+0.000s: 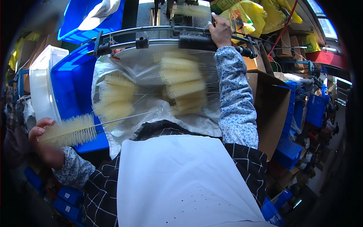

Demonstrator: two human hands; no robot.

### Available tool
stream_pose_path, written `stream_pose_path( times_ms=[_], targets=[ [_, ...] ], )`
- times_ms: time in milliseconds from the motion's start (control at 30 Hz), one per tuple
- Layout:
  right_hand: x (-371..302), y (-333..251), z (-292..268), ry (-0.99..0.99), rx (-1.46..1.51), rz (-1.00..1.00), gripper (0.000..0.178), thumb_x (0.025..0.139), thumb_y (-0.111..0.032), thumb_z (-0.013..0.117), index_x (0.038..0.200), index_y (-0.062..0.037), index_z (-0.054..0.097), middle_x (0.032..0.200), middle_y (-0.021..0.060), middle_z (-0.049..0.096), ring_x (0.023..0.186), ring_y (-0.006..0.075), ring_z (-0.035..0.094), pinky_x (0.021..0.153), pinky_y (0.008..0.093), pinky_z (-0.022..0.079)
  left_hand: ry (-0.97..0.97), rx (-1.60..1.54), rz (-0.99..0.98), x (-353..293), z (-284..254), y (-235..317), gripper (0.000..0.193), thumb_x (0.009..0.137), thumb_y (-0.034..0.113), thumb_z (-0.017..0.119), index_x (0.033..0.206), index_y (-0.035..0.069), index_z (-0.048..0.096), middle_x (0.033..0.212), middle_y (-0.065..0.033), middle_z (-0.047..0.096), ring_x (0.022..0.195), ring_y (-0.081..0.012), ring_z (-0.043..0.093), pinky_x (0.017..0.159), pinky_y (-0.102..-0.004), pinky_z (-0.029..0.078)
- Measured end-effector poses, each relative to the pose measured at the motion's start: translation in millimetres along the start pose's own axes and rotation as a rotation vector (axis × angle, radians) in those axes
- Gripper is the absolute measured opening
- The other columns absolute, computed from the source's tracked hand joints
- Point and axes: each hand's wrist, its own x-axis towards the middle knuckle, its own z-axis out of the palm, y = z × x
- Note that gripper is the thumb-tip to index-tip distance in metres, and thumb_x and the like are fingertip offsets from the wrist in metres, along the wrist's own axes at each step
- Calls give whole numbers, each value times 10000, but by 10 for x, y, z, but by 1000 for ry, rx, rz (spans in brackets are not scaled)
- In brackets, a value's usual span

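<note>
- The left hand (pixel 45 142) sits low at the left edge, its grip clamped on the bristle end of a bottle brush (pixel 72 130).
- That brush lies nearly level, long axis running left to right and rising a little: cream bristles at the hand, twisted wire stem with its loop end pointing right, over the white sack (pixel 132 72).
- The sack holds a heap of like brushes (pixel 181 81) (stems crossing every way); a blue crate (pixel 70 81) hems it on the left, a brown carton (pixel 272 106) on the right.
- The right hand (pixel 220 31) reaches far up, grip closed on another brush (pixel 189 10) by its wire stem, just above the curved metal rail (pixel 159 36).
- Open room lies only between the two arms, above the sack.
</note>
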Motion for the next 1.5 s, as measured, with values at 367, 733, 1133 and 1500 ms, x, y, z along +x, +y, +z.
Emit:
stream_pose_path(
  times_ms=[367, 733, 1133, 1500],
  targets=[
    [71, -854, 55, -84, -27, 3, 344, 769, -223, 552, 1087, -90, 543, 1002, 88, 569, 944, 274, 523, 758, 456, 389, -264, 75, 90, 357, 937, 163, 302, 668, 79, 525, 949, 39, 420, 937, -225, 525, 829, -249, 528, 723, -327, 434],
    [19, -21, 32, -8, 2, -56, 316, 736, -224, 565, 1032, -114, 578, 1019, 61, 574, 949, 274, 509, 781, 465, 372, -247, 171, 37, 250, 736, -103, 232, 711, 91, 480, 930, 74, 405, 1039, -237, 489, 925, -270, 500, 840, -378, 398],
    [306, 783, -206, -86, -354, -197, 234, 824, -332, 491, 977, -214, 622, 1019, 49, 588, 978, 303, 494, 876, 376, 353, -371, -35, 11, 376, 1079, -305, 222, 661, 30, 473, 874, 59, 417, 1023, -214, 519, 967, -262, 509, 840, -370, 408],
    [-473, -365, -1550, -921, 739, -240, 507, 833, -357, 539, 1243, -87, 414, 1086, 117, 530, 1005, 226, 496, 813, 350, 429, -514, -299, 25, 556, 1871, -429, 272, 695, -100, 486, 915, 59, 455, 1062, -163, 530, 1026, -242, 507, 844, -325, 426]
  ],
)
